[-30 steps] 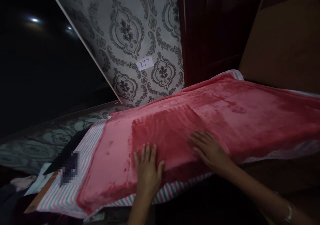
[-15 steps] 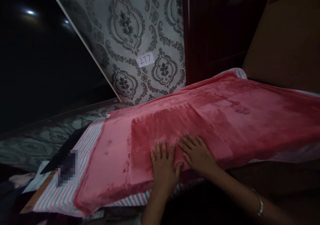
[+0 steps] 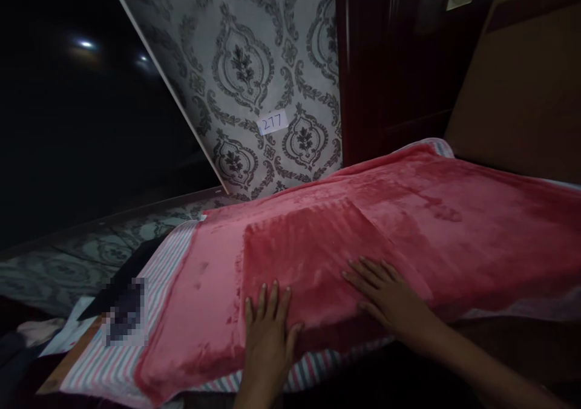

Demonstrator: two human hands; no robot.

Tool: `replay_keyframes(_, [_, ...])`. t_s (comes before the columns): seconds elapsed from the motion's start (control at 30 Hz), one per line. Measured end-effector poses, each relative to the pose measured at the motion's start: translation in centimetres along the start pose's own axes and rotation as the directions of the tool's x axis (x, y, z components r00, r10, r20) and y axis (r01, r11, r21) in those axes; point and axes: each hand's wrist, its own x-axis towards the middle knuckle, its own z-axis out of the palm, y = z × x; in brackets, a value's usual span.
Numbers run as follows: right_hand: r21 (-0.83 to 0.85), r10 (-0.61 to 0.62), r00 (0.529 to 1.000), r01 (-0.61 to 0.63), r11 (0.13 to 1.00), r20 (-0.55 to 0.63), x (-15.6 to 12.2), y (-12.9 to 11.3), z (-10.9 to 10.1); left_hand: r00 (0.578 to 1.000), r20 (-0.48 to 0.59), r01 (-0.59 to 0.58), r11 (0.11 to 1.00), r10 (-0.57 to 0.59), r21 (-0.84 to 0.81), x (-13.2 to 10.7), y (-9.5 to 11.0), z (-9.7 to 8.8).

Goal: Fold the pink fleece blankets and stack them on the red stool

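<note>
A pink plush blanket (image 3: 445,215) is spread over a raised surface. On it lies a flat plush rectangle of the same pink, like a folded piece of cloth (image 3: 299,245). My left hand (image 3: 267,330) lies flat near the front left corner of that rectangle, fingers apart. My right hand (image 3: 385,294) rests flat toward its front right side, fingers stretched out. Neither hand holds anything. A striped cloth (image 3: 104,366) shows under the blanket at the left end and along the front edge.
At the left stands a large dark glossy panel (image 3: 91,124). Patterned wallpaper (image 3: 245,64) bears a paper label (image 3: 272,121) reading 277. A dark red door (image 3: 394,64) and a brown cardboard box (image 3: 526,88) are behind the right side. A pixelated patch covers something dark at left.
My hands have moved apart across the plush: the left one toward the left and nearer to me, the right one to the right. The view has tilted slightly.
</note>
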Motion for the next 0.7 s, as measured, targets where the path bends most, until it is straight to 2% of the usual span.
replay_keyframes(0.1, [0.017,0.063,0.993,-0.066,0.998,0.101,3.8,0.7,-1.1,0.994,0.095,0.051,0.998,-0.048,-0.032,3.2,-0.5,-2.3])
replay_keyframes(0.2, [0.017,0.124,0.978,-0.128,0.992,0.168,9.7,0.9,-2.1,0.982,0.182,0.065,0.995,-0.051,-0.073,8.7,-0.3,-4.5])
replay_keyframes(0.3, [0.0,0.197,0.957,-0.201,0.98,0.212,15.5,1.1,-2.3,0.961,0.271,0.085,0.991,-0.054,-0.103,14.7,-0.2,-5.4])
replay_keyframes(0.37, [-0.013,0.262,0.938,-0.266,0.964,0.226,18.3,1.2,-1.9,0.962,0.258,0.121,0.989,-0.094,-0.09,17.8,-0.1,-4.9])
replay_keyframes(0.47, [-0.02,0.308,0.931,-0.31,0.951,0.198,20.2,1.4,-0.2,0.971,0.193,0.157,0.984,-0.138,-0.086,20.4,0.3,-2.4])
replay_keyframes(0.6, [-0.055,0.258,0.957,-0.252,0.966,0.134,19.8,1.8,2.8,0.98,0.161,0.132,0.984,-0.113,-0.117,20.6,0.8,1.5])
replay_keyframes(0.7, [-0.063,0.248,0.963,-0.242,0.968,0.105,19.4,2.0,3.8,0.982,0.158,0.121,0.985,-0.101,-0.126,20.4,0.6,2.7])
